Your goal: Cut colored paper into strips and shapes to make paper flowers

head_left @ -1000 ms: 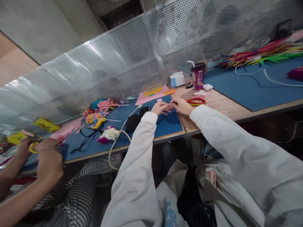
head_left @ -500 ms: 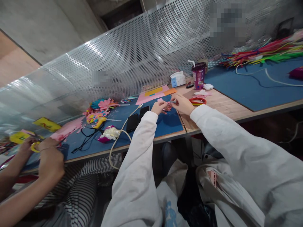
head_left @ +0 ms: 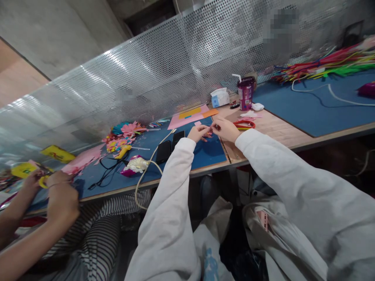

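Left hand [head_left: 197, 133] and right hand [head_left: 225, 130] now drawn together at fingertips, gap seen earlier closed; small pink piece [head_left: 210, 133] apparently pinched by both.

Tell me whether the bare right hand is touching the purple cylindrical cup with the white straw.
Apart. The head view shows a stretch of light wooden tabletop between the right hand and the purple cup.

Contents of hands [head_left: 197, 133] [head_left: 226, 129] too small to ID; purple pkt [head_left: 367, 90] cut by R edge.
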`<state>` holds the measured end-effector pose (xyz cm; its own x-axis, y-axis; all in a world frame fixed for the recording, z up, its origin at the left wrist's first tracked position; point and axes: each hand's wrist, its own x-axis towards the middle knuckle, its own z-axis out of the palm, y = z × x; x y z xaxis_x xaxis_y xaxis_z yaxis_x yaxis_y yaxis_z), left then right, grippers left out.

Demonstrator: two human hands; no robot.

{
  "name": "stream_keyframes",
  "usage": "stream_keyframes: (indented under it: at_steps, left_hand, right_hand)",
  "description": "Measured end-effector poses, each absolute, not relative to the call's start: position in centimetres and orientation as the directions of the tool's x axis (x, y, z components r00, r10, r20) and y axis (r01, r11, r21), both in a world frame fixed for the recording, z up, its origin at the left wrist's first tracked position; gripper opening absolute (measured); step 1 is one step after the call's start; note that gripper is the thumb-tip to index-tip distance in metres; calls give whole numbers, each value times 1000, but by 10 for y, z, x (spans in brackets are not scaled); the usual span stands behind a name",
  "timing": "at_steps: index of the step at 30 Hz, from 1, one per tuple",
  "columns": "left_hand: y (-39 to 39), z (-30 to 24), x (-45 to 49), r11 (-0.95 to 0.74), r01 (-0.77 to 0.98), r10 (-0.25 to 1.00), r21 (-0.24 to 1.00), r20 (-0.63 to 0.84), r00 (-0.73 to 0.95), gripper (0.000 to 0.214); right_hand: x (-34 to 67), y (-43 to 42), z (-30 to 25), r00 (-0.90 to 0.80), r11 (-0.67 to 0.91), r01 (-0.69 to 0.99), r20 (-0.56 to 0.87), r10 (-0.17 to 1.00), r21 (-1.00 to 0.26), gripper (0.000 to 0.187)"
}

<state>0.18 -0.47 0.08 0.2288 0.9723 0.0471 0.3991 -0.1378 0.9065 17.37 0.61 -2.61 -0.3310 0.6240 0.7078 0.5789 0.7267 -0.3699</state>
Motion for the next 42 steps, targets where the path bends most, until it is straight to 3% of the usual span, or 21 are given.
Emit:
stream_keyframes:
  at_steps: [12,27,42]
  left_hand:
    - [-10,5,3,-121,391,976,913,38,214,35]
    - [-4,-4,5,-5,259,983,966,-43,178,18]
    - [-1,0,1,52,79,989,996,-62,131,23]
  right_hand:
    - [174,2,-24,-362,681,677,680,637,-278,13]
    - [168,-14,-13,-467,600,799,602,648,-27,23]
    - [171,-7,-22,-491,702,708,658,571,-80,33]
